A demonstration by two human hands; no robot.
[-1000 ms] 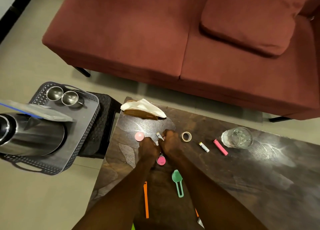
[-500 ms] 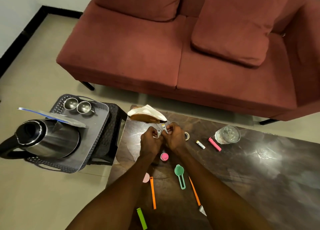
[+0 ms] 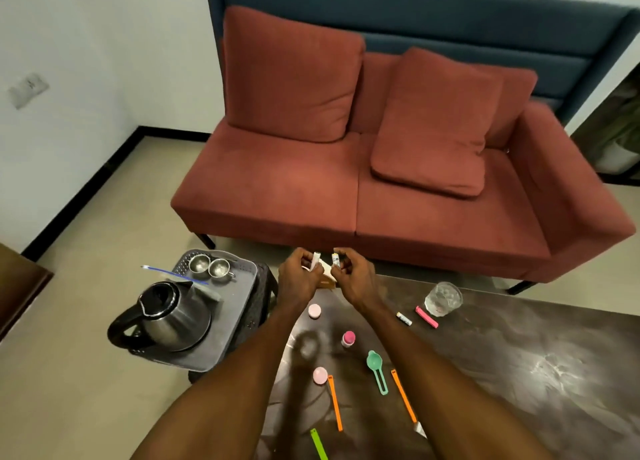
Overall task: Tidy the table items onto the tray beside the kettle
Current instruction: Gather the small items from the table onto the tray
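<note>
Two small whitish pieces are up off the worktop (image 3: 485, 373), one in each of the hands: the left hand (image 3: 299, 276) has its fingers curled round a pale tube-like piece (image 3: 316, 259), and the right hand (image 3: 353, 276) pinches a shorter piece with a printed label (image 3: 335, 259). They may be a cap and a body pulled apart, though the view is too small to be sure. Both hands hover above the far left corner of the worktop, near the tray (image 3: 239, 307), which sits on a dark stool just left of the worktop. On the tray the kettle (image 3: 169, 314) takes up the near part, two steel cups (image 3: 211, 266) stand at the far end, and a clear bag with a blue strip (image 3: 176, 272) lies across. By my judgement the tidying is barely begun, since almost everything is left on the worktop: two pink lids (image 3: 314, 310), a pink-capped little bottle (image 3: 348, 338), a green scoop (image 3: 376, 369), two orange sticks (image 3: 335, 402), a green clip (image 3: 318, 444), a small white tube (image 3: 404, 318), a pink clip (image 3: 426, 317) and a glass (image 3: 443, 297). A folded napkin holder (image 3: 325, 279) is mostly hidden behind the hands.
</note>
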